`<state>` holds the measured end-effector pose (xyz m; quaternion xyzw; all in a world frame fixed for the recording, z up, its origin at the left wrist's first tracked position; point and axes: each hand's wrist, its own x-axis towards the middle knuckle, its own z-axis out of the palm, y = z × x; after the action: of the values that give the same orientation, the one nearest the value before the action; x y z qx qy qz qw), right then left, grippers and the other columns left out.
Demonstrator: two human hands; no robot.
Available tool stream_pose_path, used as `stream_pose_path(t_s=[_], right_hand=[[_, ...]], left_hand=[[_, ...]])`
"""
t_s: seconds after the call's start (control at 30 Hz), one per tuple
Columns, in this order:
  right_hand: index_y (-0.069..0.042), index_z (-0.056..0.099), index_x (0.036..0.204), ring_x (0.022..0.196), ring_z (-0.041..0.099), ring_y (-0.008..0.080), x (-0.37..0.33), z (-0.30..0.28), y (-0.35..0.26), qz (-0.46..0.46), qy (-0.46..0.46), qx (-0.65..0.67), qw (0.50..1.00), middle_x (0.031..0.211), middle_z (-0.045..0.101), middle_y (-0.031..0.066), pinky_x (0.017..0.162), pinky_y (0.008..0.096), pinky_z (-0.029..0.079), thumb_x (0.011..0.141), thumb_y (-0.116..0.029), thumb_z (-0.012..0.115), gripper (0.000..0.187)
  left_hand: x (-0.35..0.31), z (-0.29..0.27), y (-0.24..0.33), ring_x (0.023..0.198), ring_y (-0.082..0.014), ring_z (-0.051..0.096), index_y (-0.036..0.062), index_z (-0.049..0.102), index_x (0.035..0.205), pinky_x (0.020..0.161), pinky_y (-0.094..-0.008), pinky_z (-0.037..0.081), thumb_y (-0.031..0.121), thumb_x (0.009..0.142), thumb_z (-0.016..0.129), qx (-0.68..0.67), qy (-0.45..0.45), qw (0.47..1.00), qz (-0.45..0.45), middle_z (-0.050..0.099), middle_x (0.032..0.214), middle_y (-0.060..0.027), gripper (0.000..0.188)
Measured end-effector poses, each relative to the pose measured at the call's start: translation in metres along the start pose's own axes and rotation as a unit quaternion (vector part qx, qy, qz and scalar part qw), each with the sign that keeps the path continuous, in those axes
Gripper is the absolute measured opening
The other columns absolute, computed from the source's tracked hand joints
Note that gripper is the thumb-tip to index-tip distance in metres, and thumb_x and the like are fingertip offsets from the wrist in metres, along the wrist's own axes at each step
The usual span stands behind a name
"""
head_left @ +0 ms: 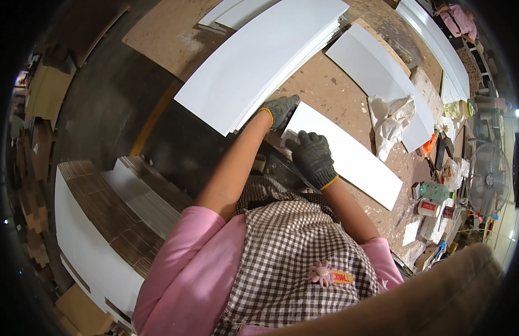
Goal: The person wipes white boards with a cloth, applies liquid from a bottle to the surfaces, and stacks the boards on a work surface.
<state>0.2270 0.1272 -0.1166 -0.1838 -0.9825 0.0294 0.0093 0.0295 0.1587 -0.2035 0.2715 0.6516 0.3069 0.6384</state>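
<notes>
white, thin and stiff, the laminated panel [349, 154] looks light and slick, best gripped by its near edge, where the right hand [312, 158] presses flat, fingers together, left hand [280, 110] likewise.

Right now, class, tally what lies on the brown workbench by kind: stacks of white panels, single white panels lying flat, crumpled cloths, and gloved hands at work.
Stacks of white panels: 1
Single white panels lying flat: 2, one under the hands, one beyond it
Crumpled cloths: 1
Gloved hands: 2, left hand, right hand
Total: 6
</notes>
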Motion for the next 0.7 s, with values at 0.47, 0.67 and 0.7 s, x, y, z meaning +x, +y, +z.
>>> stream_pose_path(t_s=[0.47, 0.67, 0.7], right_hand=[[-0.006, 0.054, 0.130, 0.086, 0.057, 0.0178, -0.255, 0.046, 0.077, 0.631, 0.334, 0.206, 0.669, 0.105, 0.059, 0.0092, 0.077, 0.0307, 0.048, 0.087, -0.016, 0.067, 0.046], [0.001, 0.052, 0.131, 0.113, 0.055, 0.0192, -0.365, 0.050, 0.101, 0.667, 0.492, 0.314, 0.464, 0.128, 0.058, 0.0122, 0.095, 0.0308, 0.043, 0.093, -0.017, 0.059, 0.043], [0.001, 0.054, 0.130, 0.113, 0.055, 0.0184, -0.372, 0.051, 0.106, 0.667, 0.498, 0.312, 0.457, 0.127, 0.059, 0.0110, 0.095, 0.0305, 0.043, 0.093, -0.017, 0.059, 0.042]], left_hand=[[0.018, 0.009, -0.047, 0.117, -0.0371, 0.053, 0.0009, 0.057, 0.124, 0.103, -0.0434, 0.039, 0.022, 0.098, 0.030, 0.414, 0.255, 0.850, 0.204, 0.057, 0.123, -0.0242, 0.043], [0.042, 0.003, -0.035, 0.103, -0.0394, 0.059, 0.0007, 0.055, 0.123, 0.092, -0.0462, 0.046, 0.016, 0.096, 0.030, 0.605, 0.200, 0.752, 0.172, 0.061, 0.111, -0.0261, 0.040], [0.040, 0.008, -0.026, 0.103, -0.0394, 0.059, 0.0007, 0.055, 0.123, 0.092, -0.0462, 0.046, 0.016, 0.096, 0.030, 0.611, 0.194, 0.747, 0.177, 0.061, 0.111, -0.0261, 0.040]])
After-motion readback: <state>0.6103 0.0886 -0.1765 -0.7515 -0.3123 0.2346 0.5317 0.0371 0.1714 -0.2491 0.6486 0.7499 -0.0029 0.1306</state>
